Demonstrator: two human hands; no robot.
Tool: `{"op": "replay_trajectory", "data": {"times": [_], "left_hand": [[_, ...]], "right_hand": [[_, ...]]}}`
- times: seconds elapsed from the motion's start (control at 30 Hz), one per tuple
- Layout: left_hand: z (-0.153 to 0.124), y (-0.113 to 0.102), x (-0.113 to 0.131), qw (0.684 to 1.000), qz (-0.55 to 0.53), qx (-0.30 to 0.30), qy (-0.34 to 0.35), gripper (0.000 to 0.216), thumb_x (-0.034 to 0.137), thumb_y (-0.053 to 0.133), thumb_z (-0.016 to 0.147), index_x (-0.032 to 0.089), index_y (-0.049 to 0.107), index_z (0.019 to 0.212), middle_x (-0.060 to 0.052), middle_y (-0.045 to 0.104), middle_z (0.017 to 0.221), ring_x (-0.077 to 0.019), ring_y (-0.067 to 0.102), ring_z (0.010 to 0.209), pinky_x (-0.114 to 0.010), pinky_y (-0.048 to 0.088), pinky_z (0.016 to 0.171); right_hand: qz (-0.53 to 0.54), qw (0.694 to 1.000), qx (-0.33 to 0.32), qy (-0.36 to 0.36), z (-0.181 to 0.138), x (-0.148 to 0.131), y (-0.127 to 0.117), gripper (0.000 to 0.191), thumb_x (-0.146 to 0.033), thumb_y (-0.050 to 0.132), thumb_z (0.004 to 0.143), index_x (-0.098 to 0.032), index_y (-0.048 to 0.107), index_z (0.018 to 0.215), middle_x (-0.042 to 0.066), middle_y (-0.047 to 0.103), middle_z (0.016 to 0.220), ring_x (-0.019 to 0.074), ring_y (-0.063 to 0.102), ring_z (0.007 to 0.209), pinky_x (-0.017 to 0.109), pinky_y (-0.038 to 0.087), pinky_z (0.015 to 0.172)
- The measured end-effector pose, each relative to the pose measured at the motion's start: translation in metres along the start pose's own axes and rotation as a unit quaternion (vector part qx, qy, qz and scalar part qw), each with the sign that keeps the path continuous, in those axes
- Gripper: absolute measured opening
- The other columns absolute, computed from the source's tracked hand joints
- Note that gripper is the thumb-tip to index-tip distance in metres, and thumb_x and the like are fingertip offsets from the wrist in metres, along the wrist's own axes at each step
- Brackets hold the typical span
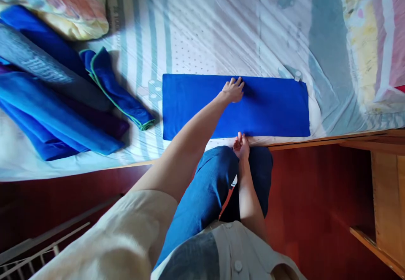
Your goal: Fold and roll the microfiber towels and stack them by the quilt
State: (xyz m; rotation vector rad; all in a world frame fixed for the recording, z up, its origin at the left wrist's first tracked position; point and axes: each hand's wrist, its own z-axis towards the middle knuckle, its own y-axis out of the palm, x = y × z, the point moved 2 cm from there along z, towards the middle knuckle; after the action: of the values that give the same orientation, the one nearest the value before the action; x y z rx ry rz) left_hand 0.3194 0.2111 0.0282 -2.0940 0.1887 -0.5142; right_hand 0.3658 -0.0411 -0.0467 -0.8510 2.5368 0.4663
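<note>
A blue towel [275, 107] lies flat in a long rectangle along the near edge of the bed, a small white tag at its far right corner. My left hand [233, 90] rests on it near the middle of the far edge, fingers spread and slightly bent on the cloth. At the middle of the near edge is my right hand [242, 145], palm turned up, its fingertips closed at the towel's border. The underside of that grip is hidden.
Left of the towel lies a rolled blue cloth with green edging [118, 88], beside a pile of folded blue and grey cloths [57, 90]. A patterned quilt [72, 5] and pink-yellow bedding [376, 43] lie on the bed sheet [215, 31]. Wooden furniture [387, 195] stands at the right.
</note>
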Motion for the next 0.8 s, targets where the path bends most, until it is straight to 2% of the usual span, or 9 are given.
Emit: {"op": "replay_trajectory", "data": {"times": [0.1, 0.2, 0.3, 0.4, 0.5, 0.6, 0.67, 0.73, 0.8], "left_hand": [[0.021, -0.008, -0.004, 1.0, -0.007, 0.017, -0.002, 0.062, 0.025, 0.039, 0.107, 0.004, 0.042, 0.166, -0.018, 0.033, 0.18, -0.0281, 0.028, 0.169, -0.053, 0.033, 0.133], [0.041, -0.011, -0.013, 0.999, -0.029, 0.021, -0.038, 0.065, 0.033, 0.037, 0.102, 0.002, 0.05, 0.158, -0.019, 0.051, 0.169, -0.0177, 0.044, 0.16, -0.04, 0.044, 0.125], [0.062, -0.013, -0.025, 0.998, -0.031, 0.019, -0.057, 0.063, 0.042, 0.04, 0.094, 0.01, 0.065, 0.143, -0.015, 0.062, 0.16, -0.0114, 0.053, 0.15, -0.038, 0.049, 0.119], [0.081, -0.014, -0.033, 0.997, -0.037, 0.063, -0.027, 0.057, 0.051, 0.035, 0.089, 0.022, 0.075, 0.116, -0.007, 0.071, 0.15, -0.0047, 0.048, 0.152, -0.038, 0.041, 0.125], [0.094, -0.014, -0.034, 0.992, -0.054, 0.111, 0.01, 0.055, 0.06, 0.031, 0.087, 0.028, 0.074, 0.097, -0.005, 0.076, 0.143, -0.0001, 0.036, 0.158, -0.035, 0.032, 0.129], [0.097, -0.013, -0.03, 0.988, -0.086, 0.127, 0.005, 0.061, 0.064, 0.03, 0.088, 0.026, 0.076, 0.096, -0.004, 0.077, 0.14, -0.0047, 0.038, 0.159, -0.035, 0.033, 0.128], [0.097, -0.014, -0.027, 0.984, -0.122, 0.127, -0.026, 0.053, 0.064, 0.043, 0.089, 0.027, 0.079, 0.098, -0.004, 0.077, 0.138, -0.0141, 0.046, 0.155, -0.039, 0.038, 0.126], [0.096, -0.015, -0.025, 0.977, -0.155, 0.126, -0.068, 0.027, 0.052, 0.067, 0.086, 0.029, 0.079, 0.096, -0.007, 0.075, 0.138, -0.0254, 0.056, 0.145, -0.048, 0.044, 0.121], [0.095, -0.017, -0.024, 0.969, -0.18, 0.129, -0.107, 0.009, 0.031, 0.081, 0.083, 0.03, 0.076, 0.091, -0.01, 0.071, 0.142, -0.0305, 0.06, 0.132, -0.054, 0.046, 0.115]], "right_hand": [[0.069, 0.995, 0.056, 0.044, -0.007, 0.0, 0.005, 0.017, -0.032, 0.067, 0.103, -0.025, 0.072, 0.118, 0.004, 0.083, 0.128, 0.0114, 0.081, 0.096, 0.015, 0.064, 0.067], [0.065, 0.995, 0.049, 0.06, -0.011, -0.003, 0.008, 0.022, -0.031, 0.066, 0.104, -0.024, 0.071, 0.124, 0.006, 0.081, 0.134, 0.0137, 0.081, 0.106, 0.016, 0.065, 0.07], [0.053, 0.995, 0.044, 0.07, -0.015, -0.007, 0.007, 0.026, -0.032, 0.067, 0.103, -0.024, 0.072, 0.127, 0.007, 0.08, 0.135, 0.0166, 0.081, 0.113, 0.019, 0.067, 0.074], [0.062, 0.994, 0.044, 0.077, -0.018, -0.009, 0.006, 0.023, -0.031, 0.066, 0.104, -0.025, 0.075, 0.124, 0.006, 0.081, 0.134, 0.0182, 0.079, 0.121, 0.02, 0.068, 0.077], [0.068, 0.994, 0.03, 0.08, -0.021, -0.01, 0.008, 0.022, -0.031, 0.065, 0.106, -0.023, 0.076, 0.123, 0.005, 0.08, 0.136, 0.0195, 0.076, 0.128, 0.022, 0.068, 0.08], [0.057, 0.995, 0.004, 0.083, -0.023, -0.012, 0.011, 0.025, -0.034, 0.065, 0.107, -0.023, 0.076, 0.127, 0.006, 0.079, 0.139, 0.0199, 0.075, 0.131, 0.023, 0.069, 0.085], [0.056, 0.994, -0.005, 0.09, -0.025, -0.014, 0.012, 0.03, -0.037, 0.066, 0.107, -0.024, 0.075, 0.132, 0.006, 0.078, 0.14, 0.0196, 0.075, 0.131, 0.023, 0.068, 0.088], [0.069, 0.992, -0.002, 0.102, -0.027, -0.017, 0.014, 0.032, -0.036, 0.065, 0.108, -0.024, 0.074, 0.135, 0.005, 0.078, 0.142, 0.0185, 0.075, 0.132, 0.022, 0.068, 0.089], [0.088, 0.989, 0.009, 0.117, -0.029, -0.018, 0.015, 0.031, -0.033, 0.062, 0.109, -0.023, 0.074, 0.135, 0.005, 0.077, 0.143, 0.017, 0.074, 0.133, 0.019, 0.067, 0.089]]}}
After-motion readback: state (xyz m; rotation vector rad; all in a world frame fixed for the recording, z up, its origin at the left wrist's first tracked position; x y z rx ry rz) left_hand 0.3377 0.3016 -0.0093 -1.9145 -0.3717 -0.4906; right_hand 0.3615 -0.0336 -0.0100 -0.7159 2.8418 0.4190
